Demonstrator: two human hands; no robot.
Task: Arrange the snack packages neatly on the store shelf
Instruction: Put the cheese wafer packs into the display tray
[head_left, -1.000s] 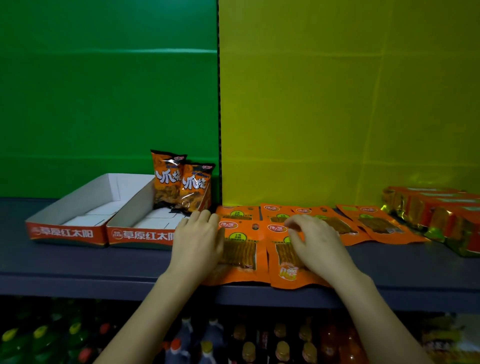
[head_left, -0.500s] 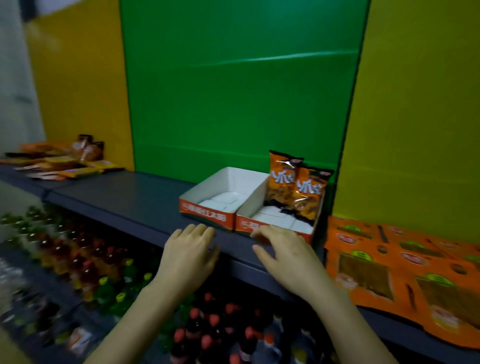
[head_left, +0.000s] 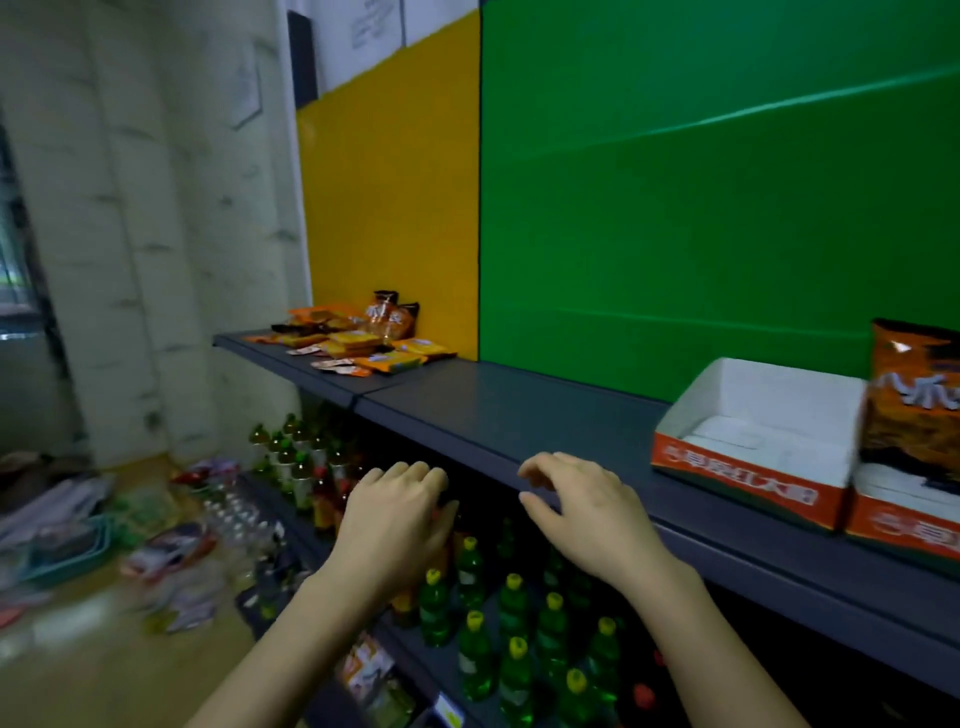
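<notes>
Snack bag (head_left: 917, 405): cut by right edge, print blurred. Right box (head_left: 904, 525): likewise cut off. Far packages (head_left: 358, 340): too small to read. Floor litter (head_left: 166, 551): motion-blurred, unidentifiable. Bottles (head_left: 514, 613): several partly hidden behind forearms (head_left: 727, 649).

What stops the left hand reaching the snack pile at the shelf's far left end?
Likely no reach from here. Nothing blocks the way: the left hand is empty and bare shelf lies between, but the snack pile looks too far off.
</notes>
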